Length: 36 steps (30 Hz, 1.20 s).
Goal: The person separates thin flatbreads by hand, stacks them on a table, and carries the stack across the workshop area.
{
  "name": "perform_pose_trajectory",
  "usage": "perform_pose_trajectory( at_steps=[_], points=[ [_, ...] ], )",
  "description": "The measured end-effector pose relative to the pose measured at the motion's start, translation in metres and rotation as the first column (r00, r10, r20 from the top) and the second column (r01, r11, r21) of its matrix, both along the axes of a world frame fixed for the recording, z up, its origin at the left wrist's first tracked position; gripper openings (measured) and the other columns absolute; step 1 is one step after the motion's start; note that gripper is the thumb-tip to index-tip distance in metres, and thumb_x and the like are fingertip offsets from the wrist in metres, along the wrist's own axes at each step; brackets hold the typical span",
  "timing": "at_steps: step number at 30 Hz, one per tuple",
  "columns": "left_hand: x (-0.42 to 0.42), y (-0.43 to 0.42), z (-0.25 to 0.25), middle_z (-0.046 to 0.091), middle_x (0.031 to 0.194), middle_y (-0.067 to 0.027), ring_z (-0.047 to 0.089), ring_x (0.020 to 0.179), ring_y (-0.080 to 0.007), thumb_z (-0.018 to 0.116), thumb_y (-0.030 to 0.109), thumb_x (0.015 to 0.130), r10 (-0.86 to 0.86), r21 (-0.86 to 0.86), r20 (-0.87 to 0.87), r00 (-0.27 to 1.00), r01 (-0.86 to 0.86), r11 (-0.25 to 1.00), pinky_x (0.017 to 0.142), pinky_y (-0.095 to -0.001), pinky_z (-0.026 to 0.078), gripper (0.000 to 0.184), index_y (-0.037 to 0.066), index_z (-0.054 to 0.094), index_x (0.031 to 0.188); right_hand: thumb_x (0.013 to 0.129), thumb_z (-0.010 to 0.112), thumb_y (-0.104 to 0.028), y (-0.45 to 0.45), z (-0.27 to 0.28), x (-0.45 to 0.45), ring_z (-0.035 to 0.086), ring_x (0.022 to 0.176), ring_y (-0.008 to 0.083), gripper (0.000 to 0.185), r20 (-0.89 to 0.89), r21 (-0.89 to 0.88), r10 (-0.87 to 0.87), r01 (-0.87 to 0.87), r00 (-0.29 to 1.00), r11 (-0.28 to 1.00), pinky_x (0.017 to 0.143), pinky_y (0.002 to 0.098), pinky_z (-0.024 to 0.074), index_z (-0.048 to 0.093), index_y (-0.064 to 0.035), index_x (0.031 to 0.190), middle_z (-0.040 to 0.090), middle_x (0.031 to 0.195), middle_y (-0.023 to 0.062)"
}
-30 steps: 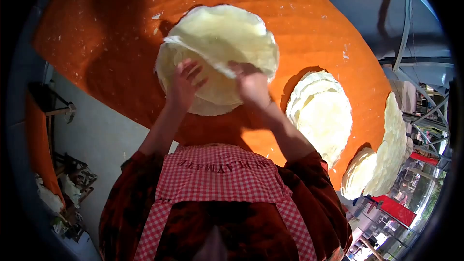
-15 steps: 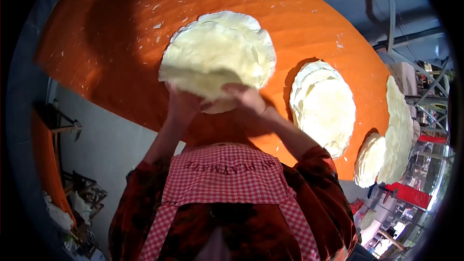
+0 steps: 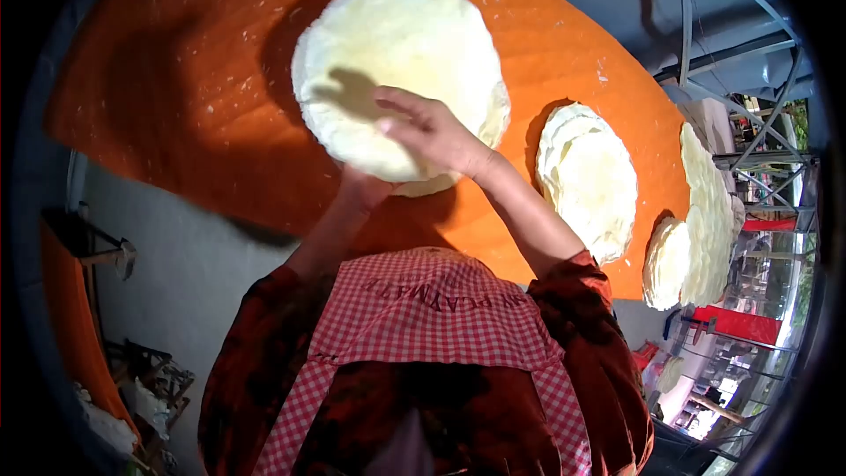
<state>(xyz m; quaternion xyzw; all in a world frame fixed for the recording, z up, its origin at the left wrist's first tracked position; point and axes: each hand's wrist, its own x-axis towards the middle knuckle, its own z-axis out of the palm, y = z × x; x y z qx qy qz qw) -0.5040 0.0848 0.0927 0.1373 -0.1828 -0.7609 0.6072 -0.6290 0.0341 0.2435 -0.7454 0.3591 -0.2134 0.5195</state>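
A broad, pale round flatbread [image 3: 401, 35] with an uneven rim is in front of me, over other pale rounds whose edges show at its lower right. My left hand [image 3: 366, 187] holds its near edge from below, and its fingers are hidden under the bread. Above the near half of the bread, my right hand [image 3: 434, 134] is open, with thumb and fingers apart and a shadow cast beside them. Whether the right fingertips touch the surface I cannot tell.
An orange cloth [image 3: 211, 79] with white flakes covers the table. To the right are a stack of pale rounds [image 3: 589, 185], a smaller stack [image 3: 667, 264] and a long row of rounds [image 3: 705, 220]. Metal framing [image 3: 749, 62] stands beyond.
The top flatbread has risen at its near side and shifted away from me, now looking rounder. My right hand has moved up over it with fingers spread; my left has slid beneath its edge.
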Motion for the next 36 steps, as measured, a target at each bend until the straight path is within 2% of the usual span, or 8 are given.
perform_pose_trajectory(
  at_steps=[11,17,24,29,31,33,34,36],
  points=[
    [0.03,0.013,-0.021,0.024,0.15,-0.015,0.028,0.135,-0.0402,0.016,0.076,0.085,-0.102,0.188,-0.275,0.956,0.158,0.969,0.101,-0.0616,0.033,0.089,0.012,0.012,0.147,0.074,0.068,-0.004,0.011,-0.136,-0.061,0.059,0.105,0.0298,0.035,-0.287,-0.425,-0.046,-0.084,0.957,0.901,0.087,0.0364,0.0503,0.063,-0.0073,0.108,0.063,0.113,0.01],
    [0.03,0.015,-0.026,0.027,0.148,-0.0132,0.035,0.131,-0.0361,0.025,0.074,0.087,-0.096,0.258,-0.147,0.984,0.132,0.957,0.098,-0.0557,0.04,0.087,0.01,0.015,0.146,0.074,0.069,-0.006,0.014,-0.12,-0.042,0.062,0.097,0.0294,0.029,-0.278,-0.621,-0.173,-0.039,0.945,0.783,0.082,0.0356,0.0522,0.065,-0.0062,0.103,0.065,0.108,0.0105],
    [0.017,0.023,-0.03,0.045,0.129,-0.0121,0.048,0.119,-0.0253,0.058,0.009,0.086,0.086,0.219,0.369,0.926,-0.176,0.96,0.088,-0.039,0.05,0.062,0.007,0.027,0.139,0.08,0.066,-0.014,-0.006,-0.132,-0.03,0.065,0.078,0.0343,0.021,-0.41,-0.429,-0.189,-0.006,0.893,0.903,0.069,0.0372,0.0532,0.065,-0.0038,0.098,0.066,0.099,0.0153],
    [-0.002,0.011,-0.108,0.05,0.124,-0.0104,0.051,0.112,-0.025,0.053,0.018,0.091,0.297,0.291,0.55,0.781,-0.512,0.808,0.079,-0.0394,0.052,0.048,0.009,0.037,0.135,0.074,0.072,-0.024,-0.013,-0.137,-0.003,0.064,0.073,0.032,0.028,-0.306,-0.517,-0.159,-0.023,0.939,0.856,0.066,0.0399,0.0503,0.066,-0.0052,0.093,0.067,0.085,0.0142],
    [0.001,0.008,-0.1,0.052,0.122,-0.0107,0.052,0.111,-0.0255,0.053,0.019,0.091,0.238,0.4,0.54,0.807,-0.495,0.772,0.077,-0.0401,0.052,0.045,0.007,0.04,0.133,0.072,0.073,-0.025,-0.062,-0.151,-0.013,0.063,0.073,0.0297,0.031,-0.474,-0.087,-0.064,0.026,0.878,0.996,0.065,0.0406,0.0499,0.065,-0.0067,0.095,0.067,0.089,0.0118],
    [0.016,0.015,-0.046,0.054,0.12,-0.0111,0.054,0.108,-0.026,0.052,0.019,0.092,0.036,0.618,0.433,0.901,-0.326,0.715,0.074,-0.0414,0.052,0.043,0.004,0.042,0.131,0.083,0.061,-0.025,-0.173,-0.154,-0.054,0.062,0.079,0.0165,0.02,-0.576,-0.539,0.056,-0.431,0.815,0.724,0.069,0.0356,0.0486,0.064,-0.0097,0.096,0.066,0.091,0.0082],
    [0.017,0.016,-0.059,0.055,0.119,-0.0113,0.055,0.106,-0.0268,0.053,0.02,0.091,-0.014,0.631,0.45,0.893,-0.307,0.713,0.072,-0.043,0.052,0.043,0.004,0.043,0.13,0.088,0.055,-0.022,-0.202,-0.088,-0.042,0.063,0.083,0.0148,0.02,-0.901,-0.415,-0.145,-0.719,0.408,0.558,0.075,0.0336,0.0492,0.064,-0.0093,0.101,0.067,0.096,0.0056],
    [0.02,0.011,-0.095,0.057,0.116,-0.0117,0.058,0.1,-0.0282,0.054,0.02,0.091,-0.116,0.65,0.48,0.87,-0.264,0.713,0.067,-0.0461,0.051,0.043,0.003,0.044,0.129,0.083,0.063,-0.021,-0.28,-0.036,-0.07,0.063,0.074,0.0167,0.02,-0.746,-0.523,-0.178,-0.399,0.642,0.753,0.07,0.0331,0.0501,0.065,-0.0053,0.095,0.066,0.084,0.0056]
  ],
)
